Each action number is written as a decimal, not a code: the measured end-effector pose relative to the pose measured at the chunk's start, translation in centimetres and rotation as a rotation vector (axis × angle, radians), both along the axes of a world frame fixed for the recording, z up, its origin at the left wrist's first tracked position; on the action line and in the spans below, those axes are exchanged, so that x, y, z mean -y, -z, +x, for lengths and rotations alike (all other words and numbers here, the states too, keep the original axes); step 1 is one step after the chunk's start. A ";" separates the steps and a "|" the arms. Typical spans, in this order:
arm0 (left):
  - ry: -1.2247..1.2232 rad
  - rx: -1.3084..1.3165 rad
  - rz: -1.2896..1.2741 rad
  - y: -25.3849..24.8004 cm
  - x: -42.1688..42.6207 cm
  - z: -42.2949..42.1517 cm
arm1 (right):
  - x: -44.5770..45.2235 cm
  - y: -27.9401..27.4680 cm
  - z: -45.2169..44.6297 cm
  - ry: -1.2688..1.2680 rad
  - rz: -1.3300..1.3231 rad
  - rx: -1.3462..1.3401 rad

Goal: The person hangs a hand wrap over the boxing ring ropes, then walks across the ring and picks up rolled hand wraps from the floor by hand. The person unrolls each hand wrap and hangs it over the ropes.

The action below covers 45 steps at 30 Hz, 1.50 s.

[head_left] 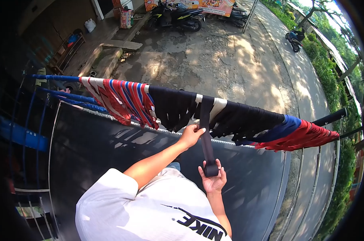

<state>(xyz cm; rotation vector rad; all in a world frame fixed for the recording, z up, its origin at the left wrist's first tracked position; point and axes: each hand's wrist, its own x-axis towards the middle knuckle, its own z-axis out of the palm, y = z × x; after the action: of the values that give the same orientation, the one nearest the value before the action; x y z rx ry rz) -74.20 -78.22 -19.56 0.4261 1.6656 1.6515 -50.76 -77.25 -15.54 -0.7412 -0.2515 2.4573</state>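
Observation:
A black hand wrap (206, 144) hangs from the top rope, its lower end wound into a roll. My right hand (215, 182) is palm up beneath that roll, fingers curled around its sides. Higher up, my left hand (191, 135) pinches the strip between thumb and fingers, just below the row of hanging wraps. More black wraps (172, 104) drape over the rope on either side. Red, blue and white striped wraps (127, 98) hang to the left, with blue wraps (266, 130) and red wraps (300, 134) to the right.
The blue-covered ropes (53, 77) and a white rope (170, 131) border the dark ring floor (97, 160). Outside lies a concrete yard (214, 52) with a parked motorbike (178, 18), a bench-like step (121, 44) and a road (286, 40). Another motorbike (295, 39) stands by the hedge.

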 end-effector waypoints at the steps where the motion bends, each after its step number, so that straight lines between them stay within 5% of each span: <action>1: -0.011 0.015 0.019 0.0 -0.3 0.2 | 0.1 0.2 0.8 0.003 -0.008 0.001; 15: -0.153 0.035 0.054 1.1 -2.1 -0.6 | 3.0 2.4 9.0 0.020 -0.107 0.046; 26: 0.310 0.171 -0.205 -0.3 4.8 12.9 | 2.2 2.8 7.4 0.043 -0.108 0.030; 33: 0.085 0.147 -0.113 0.8 4.5 8.2 | 2.9 3.3 7.5 0.000 -0.105 0.035; 45: 0.054 0.137 -0.040 2.0 4.0 5.2 | 3.5 3.0 8.4 -0.029 -0.041 0.033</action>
<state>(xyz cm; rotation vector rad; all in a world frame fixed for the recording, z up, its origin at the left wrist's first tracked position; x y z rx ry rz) -69.02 -82.23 -21.60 0.3276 1.5697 1.5697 -42.40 -80.72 -18.55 -0.8015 -0.2267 2.4861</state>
